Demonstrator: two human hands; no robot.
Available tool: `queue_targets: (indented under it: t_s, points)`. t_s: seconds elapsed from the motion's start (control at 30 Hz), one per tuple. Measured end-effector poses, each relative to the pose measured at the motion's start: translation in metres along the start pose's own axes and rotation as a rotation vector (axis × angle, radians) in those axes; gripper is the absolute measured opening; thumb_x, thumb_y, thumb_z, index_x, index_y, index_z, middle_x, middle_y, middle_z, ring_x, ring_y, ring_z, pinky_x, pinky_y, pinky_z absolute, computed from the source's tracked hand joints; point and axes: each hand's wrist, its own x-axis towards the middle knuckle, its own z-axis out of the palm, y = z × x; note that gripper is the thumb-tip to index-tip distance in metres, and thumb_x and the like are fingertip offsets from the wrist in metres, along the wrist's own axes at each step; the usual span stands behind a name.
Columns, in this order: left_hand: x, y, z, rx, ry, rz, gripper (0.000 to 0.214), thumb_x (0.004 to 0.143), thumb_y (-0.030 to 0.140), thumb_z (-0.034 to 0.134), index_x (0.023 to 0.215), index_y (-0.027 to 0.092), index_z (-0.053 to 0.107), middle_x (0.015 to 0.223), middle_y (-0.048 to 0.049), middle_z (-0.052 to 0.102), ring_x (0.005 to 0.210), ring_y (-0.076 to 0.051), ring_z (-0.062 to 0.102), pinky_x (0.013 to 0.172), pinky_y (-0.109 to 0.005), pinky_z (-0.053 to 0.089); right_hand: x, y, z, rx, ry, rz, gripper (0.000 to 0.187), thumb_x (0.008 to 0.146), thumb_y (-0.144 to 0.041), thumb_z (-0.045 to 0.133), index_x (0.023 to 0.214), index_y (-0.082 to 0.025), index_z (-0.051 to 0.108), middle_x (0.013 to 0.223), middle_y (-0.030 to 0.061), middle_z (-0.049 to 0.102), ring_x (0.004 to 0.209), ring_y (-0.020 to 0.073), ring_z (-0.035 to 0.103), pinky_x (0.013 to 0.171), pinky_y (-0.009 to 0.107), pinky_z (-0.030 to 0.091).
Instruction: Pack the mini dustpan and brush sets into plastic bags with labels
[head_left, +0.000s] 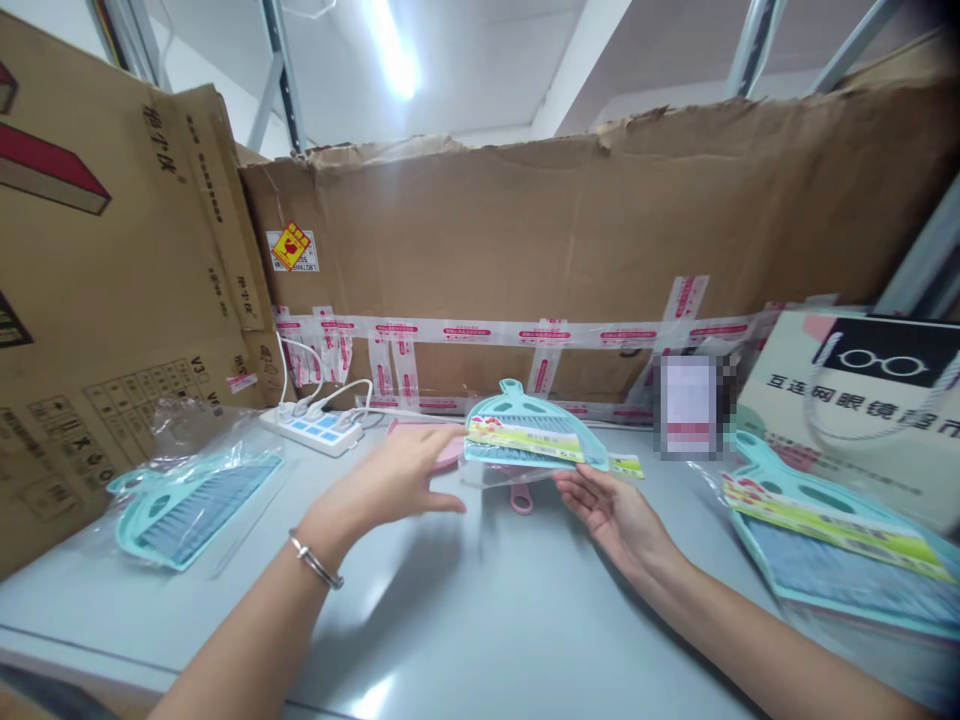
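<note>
A light teal dustpan-and-brush set (525, 405) with a yellow-green label strip is held above the table in front of me. My right hand (611, 515) pinches its lower right edge between thumb and fingers. My left hand (397, 475), with a metal bracelet at the wrist, is at the set's left edge, thumb spread away from the fingers; whether the fingertips touch the set cannot be made out. Behind and below it, partly hidden, lies a pink dustpan (450, 455), with a pink looped handle end (521, 498) showing beneath.
Another teal set in clear plastic (195, 505) lies at the left, and one more (840, 530) at the right. A white power strip (315, 430) with cables stands near the back. Cardboard (480, 240) walls the table; a printed bag (847, 400) leans right beside a blurred-out upright item (688, 405).
</note>
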Motion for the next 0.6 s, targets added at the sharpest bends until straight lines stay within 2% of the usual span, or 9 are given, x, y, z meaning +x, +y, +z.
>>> queue_targets:
  t_s: [0.03, 0.1, 0.2, 0.3, 0.4, 0.47, 0.53, 0.6]
  points:
    - [0.001, 0.0, 0.006, -0.066, -0.042, 0.008, 0.076, 0.064, 0.036, 0.072, 0.131, 0.03, 0.037, 0.099, -0.0042, 0.058, 0.084, -0.02, 0.054, 0.072, -0.029, 0.04, 0.0, 0.001, -0.001, 0.003, -0.015, -0.009, 0.012, 0.072, -0.01, 0.058, 0.062, -0.016, 0.062, 0.06, 0.0041, 0.069, 0.054, 0.011, 0.063, 0.056, 0.018, 0.053]
    - [0.003, 0.002, 0.017, -0.186, -0.079, 0.015, 0.086, 0.061, 0.029, 0.074, 0.135, 0.036, 0.031, 0.109, -0.0058, 0.054, 0.09, -0.021, 0.054, 0.076, -0.031, 0.042, 0.001, 0.002, -0.002, 0.002, -0.054, -0.03, 0.008, 0.071, -0.012, 0.06, 0.063, -0.016, 0.062, 0.061, 0.0042, 0.069, 0.054, 0.0113, 0.063, 0.057, 0.019, 0.053]
    - [0.011, 0.003, 0.031, -0.448, -0.004, 0.08, 0.062, 0.068, 0.031, 0.069, 0.125, 0.035, 0.046, 0.126, -0.0074, 0.043, 0.107, -0.023, 0.049, 0.086, -0.035, 0.043, 0.001, 0.002, -0.003, 0.006, -0.091, -0.043, 0.005, 0.069, -0.014, 0.063, 0.064, -0.015, 0.062, 0.062, 0.0047, 0.069, 0.053, 0.0112, 0.062, 0.057, 0.019, 0.053]
    - [0.02, 0.001, 0.039, -0.734, 0.186, 0.067, 0.028, 0.077, 0.034, 0.06, 0.103, 0.027, 0.065, 0.125, -0.0072, 0.045, 0.113, -0.023, 0.047, 0.086, -0.034, 0.048, 0.0, -0.001, -0.003, -0.013, -0.126, -0.059, 0.007, 0.065, -0.018, 0.067, 0.063, -0.015, 0.062, 0.059, 0.0036, 0.067, 0.051, 0.0106, 0.06, 0.054, 0.02, 0.051]
    - [0.025, 0.004, 0.046, -0.975, 0.358, -0.059, 0.021, 0.078, 0.035, 0.058, 0.085, 0.021, 0.071, 0.123, -0.0075, 0.05, 0.111, -0.025, 0.05, 0.081, -0.034, 0.052, -0.003, -0.004, -0.001, -0.114, -0.213, -0.154, 0.02, 0.061, -0.029, 0.074, 0.062, -0.015, 0.06, 0.054, 0.0015, 0.063, 0.05, 0.0104, 0.056, 0.051, 0.02, 0.048]
    - [0.025, 0.008, 0.051, -1.105, 0.434, -0.114, 0.022, 0.077, 0.036, 0.058, 0.084, 0.019, 0.071, 0.125, -0.0064, 0.05, 0.11, -0.025, 0.052, 0.08, -0.033, 0.054, -0.004, -0.004, 0.001, -0.166, -0.274, -0.212, 0.03, 0.06, -0.04, 0.074, 0.069, -0.015, 0.061, 0.059, 0.002, 0.064, 0.055, 0.0124, 0.058, 0.055, 0.023, 0.049]
    - [0.023, 0.012, 0.057, -1.184, 0.51, -0.139, 0.023, 0.077, 0.036, 0.059, 0.086, 0.019, 0.071, 0.127, -0.0053, 0.05, 0.11, -0.024, 0.053, 0.08, -0.033, 0.055, -0.005, -0.004, 0.002, -0.17, -0.332, -0.24, 0.047, 0.055, -0.047, 0.075, 0.088, -0.017, 0.06, 0.078, 0.005, 0.068, 0.067, 0.0163, 0.062, 0.064, 0.028, 0.051]
    - [0.022, 0.016, 0.061, -1.199, 0.563, -0.161, 0.023, 0.076, 0.036, 0.06, 0.086, 0.019, 0.071, 0.127, -0.0046, 0.05, 0.109, -0.024, 0.054, 0.081, -0.032, 0.056, -0.005, -0.003, 0.003, -0.183, -0.368, -0.271, 0.074, 0.046, -0.044, 0.081, 0.11, -0.022, 0.05, 0.101, 0.0072, 0.066, 0.079, 0.0198, 0.064, 0.073, 0.033, 0.051]
